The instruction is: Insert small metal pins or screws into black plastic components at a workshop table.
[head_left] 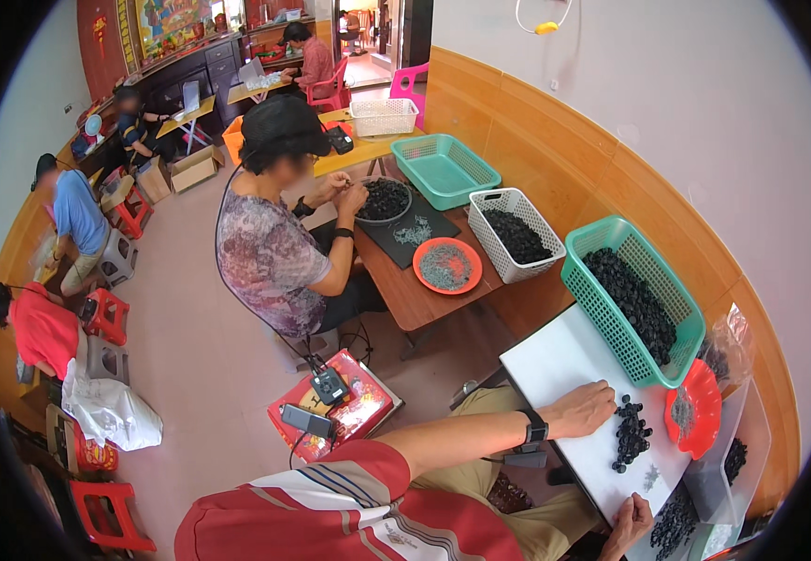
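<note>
My left hand (581, 409), a dark watch on its wrist, rests at the white tabletop (555, 360) with its fingers curled in; whatever they may hold is hidden. Just right of it lies a loose heap of small round black parts (631, 432). Closer to me, at the table's near edge, my right hand (631, 524) has its fingers bent together, and I cannot make out anything in them. Between that hand and the heap are a few tiny grey pieces (651, 478). A red scalloped plate (702, 411) holding more grey pieces sits beyond the heap.
A green basket (585, 245) of black parts stands at the table's far left. Clear plastic bins (718, 481) flank the right side. A co-worker (274, 224) handles black parts at a brown table (405, 304). A red box (354, 411) carries small electronic devices. Other people sit farther left.
</note>
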Motion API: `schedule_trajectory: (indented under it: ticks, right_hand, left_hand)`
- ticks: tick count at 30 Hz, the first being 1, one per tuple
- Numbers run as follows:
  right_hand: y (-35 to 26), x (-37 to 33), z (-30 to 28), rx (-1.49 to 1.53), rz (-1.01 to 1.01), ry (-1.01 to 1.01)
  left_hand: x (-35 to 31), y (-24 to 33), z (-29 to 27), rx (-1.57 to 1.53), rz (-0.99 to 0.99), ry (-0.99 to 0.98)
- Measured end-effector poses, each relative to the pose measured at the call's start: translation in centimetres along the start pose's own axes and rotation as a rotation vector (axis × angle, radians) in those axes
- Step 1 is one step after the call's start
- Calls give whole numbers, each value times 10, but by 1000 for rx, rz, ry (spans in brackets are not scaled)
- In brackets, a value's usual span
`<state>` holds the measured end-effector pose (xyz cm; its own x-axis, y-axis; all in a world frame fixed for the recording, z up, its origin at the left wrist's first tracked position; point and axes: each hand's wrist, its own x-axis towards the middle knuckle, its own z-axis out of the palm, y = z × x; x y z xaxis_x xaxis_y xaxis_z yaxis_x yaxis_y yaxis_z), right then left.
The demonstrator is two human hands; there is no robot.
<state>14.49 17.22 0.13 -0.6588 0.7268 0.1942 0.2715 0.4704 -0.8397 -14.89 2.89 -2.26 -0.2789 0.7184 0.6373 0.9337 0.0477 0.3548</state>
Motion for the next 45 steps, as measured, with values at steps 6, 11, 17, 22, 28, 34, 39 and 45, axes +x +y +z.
schedule_trajectory:
  ticks: [6,11,17,22,28,34,39,45]
  right_hand:
    - [7,2,-1,-20,11,5]
    - [12,2,-1,-12,40,14]
    - [-4,1,2,-80,53,39]
    - [3,4,0,-110,20,59]
    - [-1,4,3,-89,12,81]
    - [-11,1,5,-94,7,97]
    - [-13,0,3,-96,-26,78]
    - [35,9,3,51,-3,113]
  left_hand:
    - [1,0,-1,-8,-9,-9]
    - [0,-1,2,-33,12,-9]
    - [-1,-1,-1,-41,2,14]
    - [-1,-2,1,-21,10,60]
    - [0,-4,2,-48,0,0]
    - [1,0,0,-23,3,34]
    - [0,0,-2,-11,-1,31]
    - [2,1,0,2,12,26]
